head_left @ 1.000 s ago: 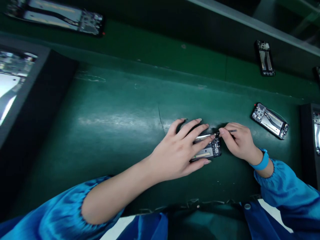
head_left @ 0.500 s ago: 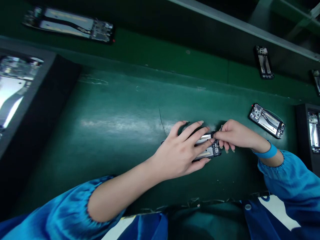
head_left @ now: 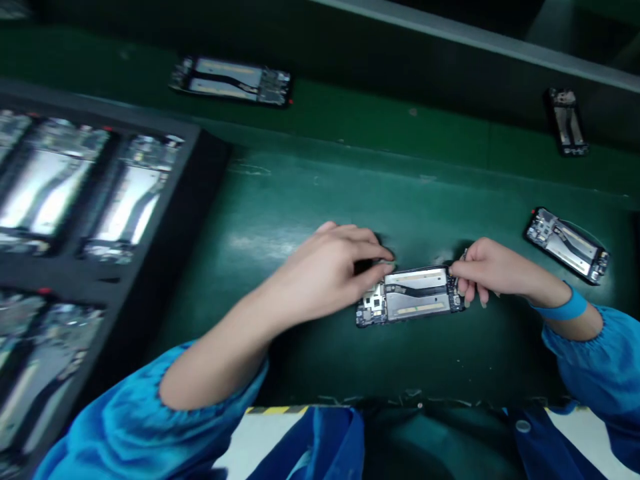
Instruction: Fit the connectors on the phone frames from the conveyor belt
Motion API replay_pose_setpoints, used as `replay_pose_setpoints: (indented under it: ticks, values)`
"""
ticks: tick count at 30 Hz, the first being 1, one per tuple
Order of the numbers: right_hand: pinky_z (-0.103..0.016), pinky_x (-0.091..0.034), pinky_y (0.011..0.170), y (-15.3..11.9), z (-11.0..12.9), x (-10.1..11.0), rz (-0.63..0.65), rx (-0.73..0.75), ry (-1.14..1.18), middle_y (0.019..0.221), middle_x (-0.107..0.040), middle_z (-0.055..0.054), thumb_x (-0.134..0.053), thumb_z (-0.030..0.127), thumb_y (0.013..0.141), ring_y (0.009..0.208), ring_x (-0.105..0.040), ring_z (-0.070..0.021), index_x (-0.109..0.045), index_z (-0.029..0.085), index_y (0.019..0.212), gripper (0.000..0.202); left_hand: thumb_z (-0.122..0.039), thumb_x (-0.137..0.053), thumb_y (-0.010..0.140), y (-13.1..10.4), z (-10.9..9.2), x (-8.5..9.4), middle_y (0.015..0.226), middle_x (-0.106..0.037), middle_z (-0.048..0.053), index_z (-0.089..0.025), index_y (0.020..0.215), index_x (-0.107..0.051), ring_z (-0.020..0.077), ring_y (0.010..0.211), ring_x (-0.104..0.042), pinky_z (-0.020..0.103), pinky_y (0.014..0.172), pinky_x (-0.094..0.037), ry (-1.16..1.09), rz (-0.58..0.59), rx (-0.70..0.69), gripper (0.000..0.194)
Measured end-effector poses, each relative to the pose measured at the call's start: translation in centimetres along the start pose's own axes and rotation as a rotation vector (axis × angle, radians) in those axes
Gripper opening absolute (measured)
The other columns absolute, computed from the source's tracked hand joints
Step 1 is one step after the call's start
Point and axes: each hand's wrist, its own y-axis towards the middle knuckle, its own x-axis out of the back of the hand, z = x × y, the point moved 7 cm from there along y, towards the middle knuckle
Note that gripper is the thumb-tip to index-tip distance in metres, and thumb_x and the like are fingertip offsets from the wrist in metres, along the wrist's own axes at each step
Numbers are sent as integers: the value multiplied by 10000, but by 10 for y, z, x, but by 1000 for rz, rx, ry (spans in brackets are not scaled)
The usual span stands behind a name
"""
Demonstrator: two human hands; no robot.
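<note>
I have only 1 view: head cam, looking fwd and steeply down on the green surface (head_left: pixel 300 200), quite near. Both hands sit centre frame, the tray (head_left: pixel 150 267) at left edge, picture slightly tilted.

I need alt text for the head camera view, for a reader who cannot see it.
Two hands hold an opened phone chassis flat on a green work mat: left hand at its left end, right hand, pinching a thin tool, at its right end. A black tray of similar phones sits left.
</note>
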Motion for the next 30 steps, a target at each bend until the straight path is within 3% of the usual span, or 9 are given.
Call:
replay_pose_setpoints:
  ticks: [3,6,15,24,30]
  values:
    - [-160,-376,333,2,-6,-1,12,-32,7,636,-752,-91,-558,239,859,442,-652,-114,-712,140,591,324,-300,-586,956,-5,20,8,907,-727,19,-224,883,-785,161,819,-668,288,717,-470,-212,150,110,225]
    - [-153,-413,349,2,-8,-1,16,-35,19,618,-745,-96,-568,241,856,491,-686,-133,-718,137,591,322,-263,-602,943,-4,21,7,922,-729,14,-225,889,-792,148,839,-673,263,727,-478,-275,150,116,202]
    - [-148,-403,337,1,-8,-1,22,-71,34,628,-747,-107,-602,246,854,479,-675,-131,-706,131,578,316,-206,-617,926,4,16,2,924,-735,23,-221,891,-800,171,893,-666,282,778,-490,-238,143,81,187]
    - [-143,-408,342,2,-9,-2,-2,-82,50,580,-727,-95,-603,241,846,497,-693,-142,-702,134,583,300,-169,-639,889,14,14,4,879,-732,-2,-237,832,-801,144,813,-659,274,736,-460,-183,251,72,185]
    - [-146,-400,329,1,-9,-2,-9,-62,64,571,-724,-102,-603,246,837,476,-681,-139,-696,139,557,313,-161,-610,886,17,7,7,924,-749,-10,-254,841,-795,174,917,-657,284,744,-452,-77,265,35,213]
